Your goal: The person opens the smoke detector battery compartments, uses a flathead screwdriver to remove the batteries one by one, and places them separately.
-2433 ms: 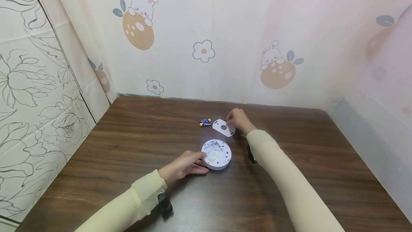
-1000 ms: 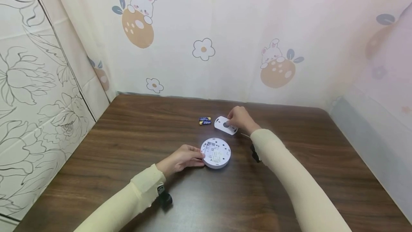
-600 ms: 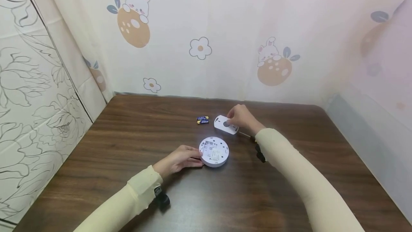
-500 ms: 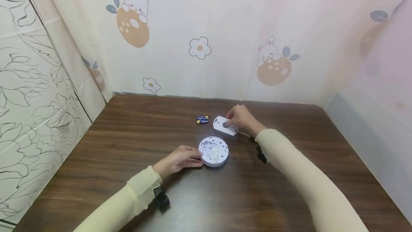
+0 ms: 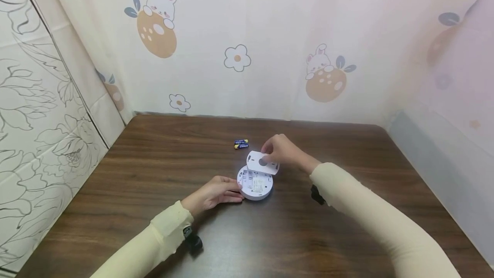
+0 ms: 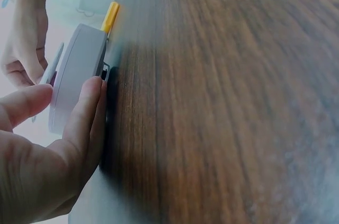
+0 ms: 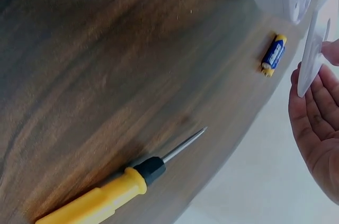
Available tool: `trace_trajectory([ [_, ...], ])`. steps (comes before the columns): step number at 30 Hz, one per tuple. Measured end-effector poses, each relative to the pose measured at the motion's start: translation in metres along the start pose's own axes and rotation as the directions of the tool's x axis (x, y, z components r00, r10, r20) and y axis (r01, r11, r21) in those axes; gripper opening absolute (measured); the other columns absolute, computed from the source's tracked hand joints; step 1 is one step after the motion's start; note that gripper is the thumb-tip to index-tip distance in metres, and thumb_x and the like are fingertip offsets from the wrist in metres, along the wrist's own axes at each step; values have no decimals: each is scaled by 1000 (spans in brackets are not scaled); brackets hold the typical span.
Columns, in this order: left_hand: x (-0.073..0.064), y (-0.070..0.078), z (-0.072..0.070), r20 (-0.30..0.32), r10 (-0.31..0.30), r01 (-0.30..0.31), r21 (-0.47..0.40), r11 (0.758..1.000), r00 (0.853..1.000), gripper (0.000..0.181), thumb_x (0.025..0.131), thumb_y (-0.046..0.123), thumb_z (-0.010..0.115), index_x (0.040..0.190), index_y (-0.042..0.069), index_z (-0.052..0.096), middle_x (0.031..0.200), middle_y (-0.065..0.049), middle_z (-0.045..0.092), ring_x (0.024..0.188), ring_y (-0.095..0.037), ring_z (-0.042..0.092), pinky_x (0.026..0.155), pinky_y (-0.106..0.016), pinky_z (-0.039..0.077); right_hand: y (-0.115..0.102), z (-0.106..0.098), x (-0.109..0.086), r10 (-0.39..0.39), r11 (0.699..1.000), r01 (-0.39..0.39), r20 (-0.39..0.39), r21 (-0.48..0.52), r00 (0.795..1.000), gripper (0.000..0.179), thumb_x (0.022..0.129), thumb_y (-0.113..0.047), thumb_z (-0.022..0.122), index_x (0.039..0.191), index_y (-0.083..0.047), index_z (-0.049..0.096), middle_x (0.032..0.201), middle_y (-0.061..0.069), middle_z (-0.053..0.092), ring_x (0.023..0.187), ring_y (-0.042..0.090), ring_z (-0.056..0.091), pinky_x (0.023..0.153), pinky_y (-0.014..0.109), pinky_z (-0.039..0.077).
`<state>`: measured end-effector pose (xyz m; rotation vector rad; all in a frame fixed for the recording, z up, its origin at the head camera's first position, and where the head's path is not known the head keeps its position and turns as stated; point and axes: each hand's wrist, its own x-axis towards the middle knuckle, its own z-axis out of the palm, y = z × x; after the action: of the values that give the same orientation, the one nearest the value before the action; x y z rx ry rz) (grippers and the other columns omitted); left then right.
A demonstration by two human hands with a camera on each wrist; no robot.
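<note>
A round white smoke detector (image 5: 255,187) sits with its back up, showing a recessed battery bay and a printed label. My left hand (image 5: 215,192) grips its left edge; in the left wrist view, the thumb (image 6: 38,102) is on the upper side and the fingers are low at its side. With my right hand (image 5: 281,150) I pinch a thin white mounting plate (image 5: 254,162) that has slots and a round centre hole. The plate is tilted over the detector's far part, hiding some of it. In the right wrist view, the fingers lie under the plate (image 7: 312,57).
Two blue and yellow batteries (image 5: 241,143) lie side by side behind the detector. A screwdriver (image 7: 108,197) with a yellow handle rests on the brown wooden table (image 5: 173,153), under my right arm. A printed curtain (image 5: 278,20) hangs along the table's back edge.
My right hand has brought the mounting plate from beyond the detector toward me and left, so it now overlaps the detector. My left hand keeps its grip on the detector.
</note>
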<state>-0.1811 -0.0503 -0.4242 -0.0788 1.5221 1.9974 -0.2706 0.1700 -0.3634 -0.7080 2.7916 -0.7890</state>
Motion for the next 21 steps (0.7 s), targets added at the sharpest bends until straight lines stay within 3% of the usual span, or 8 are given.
trace_trajectory([
  [10, 0, 1, 0, 3, -3, 3, -7, 1000, 1000, 31, 83, -5, 52, 110, -16, 42, 78, -13, 60, 74, -24, 61, 79, -39, 51, -13, 12, -9, -138, 990, 139, 45, -19, 989, 16, 68, -21, 75, 80, -13, 69, 73, -7, 63, 64, 5, 57, 56, 17, 51],
  [21, -1, 2, -2, 11, -3, 3, -10, 1000, 1000, 35, 81, -9, 53, 113, -17, 40, 78, -15, 61, 77, -25, 61, 81, -41, 50, -28, 19, -11, -152, 985, 161, 125, -64, 980, 16, 70, -16, 73, 85, -11, 69, 77, -5, 64, 64, 7, 55, 55, 16, 50],
])
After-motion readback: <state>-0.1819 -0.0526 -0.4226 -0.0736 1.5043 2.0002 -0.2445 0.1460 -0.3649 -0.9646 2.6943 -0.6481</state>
